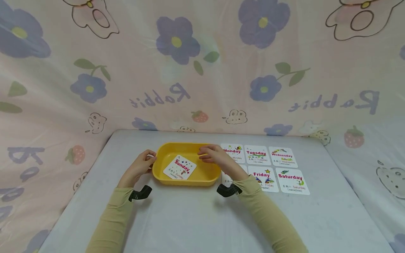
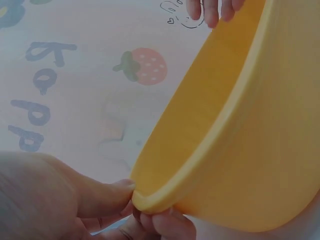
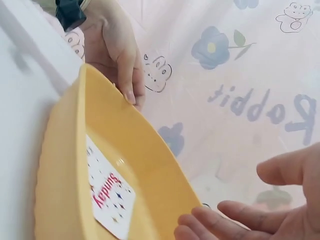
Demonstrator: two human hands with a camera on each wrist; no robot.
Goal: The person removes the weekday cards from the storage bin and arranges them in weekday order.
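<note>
A yellow plastic tray [image 1: 190,182] stands on the table, and a white "Sunday" card [image 1: 180,168] lies tilted on its floor, left of the middle. My left hand [image 1: 138,169] pinches the tray's left rim between thumb and fingers, as the left wrist view shows closely. Over the tray's right end is my right hand [image 1: 223,162], its fingers extended above the inside and its thumb apart. In the right wrist view nothing lies in that hand, and its fingertips overlap the rim; whether they touch it I cannot tell.
Right of the tray, weekday cards lie in two rows, including the "Tuesday" card [image 1: 257,155], "Wednesday" card [image 1: 283,157] and "Saturday" card [image 1: 292,181]. My right forearm partly covers a lower-row card [image 1: 226,180]. A patterned curtain [image 1: 202,88] hangs behind the white table [image 1: 190,221].
</note>
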